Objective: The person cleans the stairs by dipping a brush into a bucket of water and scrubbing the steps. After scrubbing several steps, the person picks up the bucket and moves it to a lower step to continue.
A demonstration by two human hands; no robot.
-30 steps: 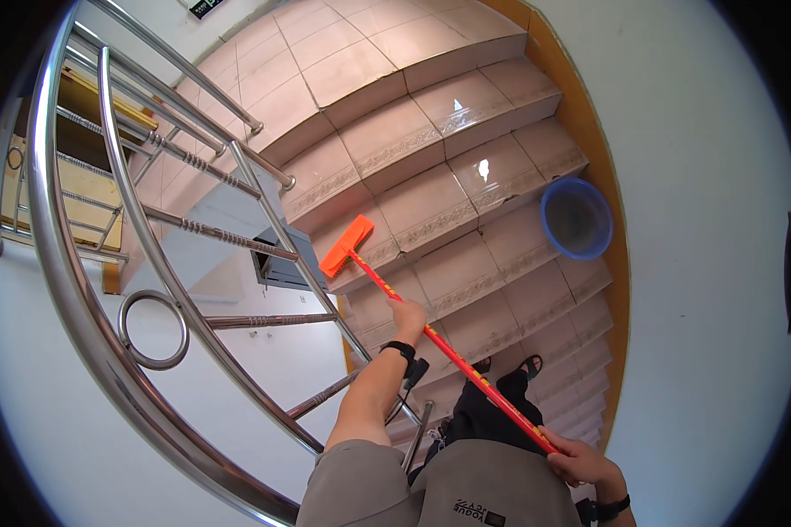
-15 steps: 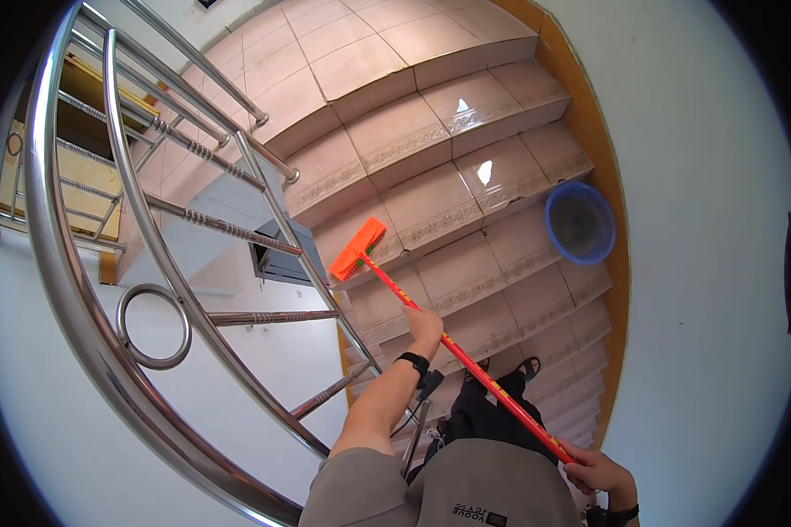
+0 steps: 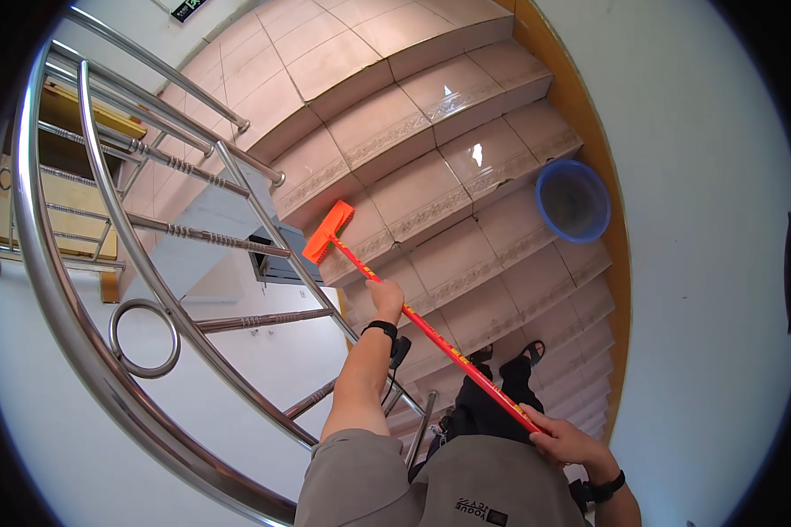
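A long-handled scrub brush [image 3: 329, 232] with an orange head lies across the left part of the stairs. Its head touches a tiled step at the left end, close to the railing, with the bristles mostly hidden underneath. The red pole [image 3: 453, 353] slants back from there toward my body. My left hand [image 3: 385, 299] is wrapped round the pole a short way behind the head. Closed on the pole's rear end, near my waist, is my right hand [image 3: 567, 437].
A blue bucket [image 3: 574, 200] stands on a step by the right wall. Curved steel railing [image 3: 97, 351] bounds the stairs on the left. Pink tiled steps [image 3: 413, 206] rise ahead, some with shiny patches. My sandalled feet [image 3: 533, 353] are on lower steps.
The brush head has shifted slightly left, closer to the railing. Both hands moved with the pole, the right hand going forward and left. The view has tilted a little.
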